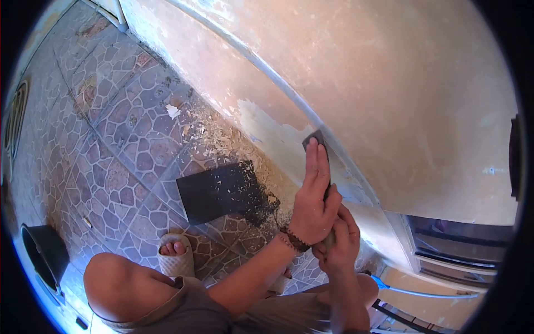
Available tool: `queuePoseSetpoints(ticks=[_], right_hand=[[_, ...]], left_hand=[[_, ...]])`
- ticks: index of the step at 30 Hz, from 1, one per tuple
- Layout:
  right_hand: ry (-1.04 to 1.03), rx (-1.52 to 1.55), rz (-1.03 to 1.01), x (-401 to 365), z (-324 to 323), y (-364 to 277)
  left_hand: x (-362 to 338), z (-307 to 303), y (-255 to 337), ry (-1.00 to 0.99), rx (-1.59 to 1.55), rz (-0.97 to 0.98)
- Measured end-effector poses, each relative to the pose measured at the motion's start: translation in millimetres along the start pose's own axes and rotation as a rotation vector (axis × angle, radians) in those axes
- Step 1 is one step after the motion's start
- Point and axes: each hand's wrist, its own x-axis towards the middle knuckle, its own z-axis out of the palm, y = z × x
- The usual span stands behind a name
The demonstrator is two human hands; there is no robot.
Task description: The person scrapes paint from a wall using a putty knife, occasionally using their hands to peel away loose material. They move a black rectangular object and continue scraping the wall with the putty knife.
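Observation:
A dark scraper (315,137) has its flat blade against the wall, at the edge of a peeled patch (272,131) just below a raised ledge. My left hand (314,214), with bracelets at the wrist, lies along the tool, two fingers stretched onto the blade and the thumb bent beside the handle. Lower down, my right hand (340,245) has its fingers wrapped round the handle, which is mostly hidden. Below the patch, paint flakes (214,133) cover the floor and part of a black sheet (203,195).
A black bucket (45,253) stands at the lower left on the stone-patterned floor (125,172). My knees and sandalled foot (177,253) are close below the sheet. A louvred opening (456,239) and a blue-handled object (428,293) are at the lower right.

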Motion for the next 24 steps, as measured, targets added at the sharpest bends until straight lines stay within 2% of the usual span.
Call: queuePoseSetpoints(ticks=[3, 7, 9, 12, 15, 19, 24], right_hand=[[-0.017, -0.040, 0.012, 14, 21, 4], [-0.003, -0.001, -0.017, 5, 1, 9], [-0.001, -0.004, -0.029, 0, -1, 7], [0.077, -0.170, -0.055, 19, 28, 17], [0.031, -0.104, -0.041, 24, 43, 20], [0.047, -0.043, -0.075, 12, 30, 20], [-0.034, -0.046, -0.038, 30, 85, 14]], left_hand=[[12, -16, -8, -0.005, 0.020, -0.014], [0, -2, -4, -0.014, 0.054, 0.035], [2, -4, -2, -0.016, 0.003, -0.010], [23, -29, -7, -0.009, 0.001, -0.037], [24, -38, -12, 0.002, 0.036, -0.030], [16, -27, -5, -0.010, 0.029, 0.013], [42, -58, -21, 0.019, 0.051, 0.010]])
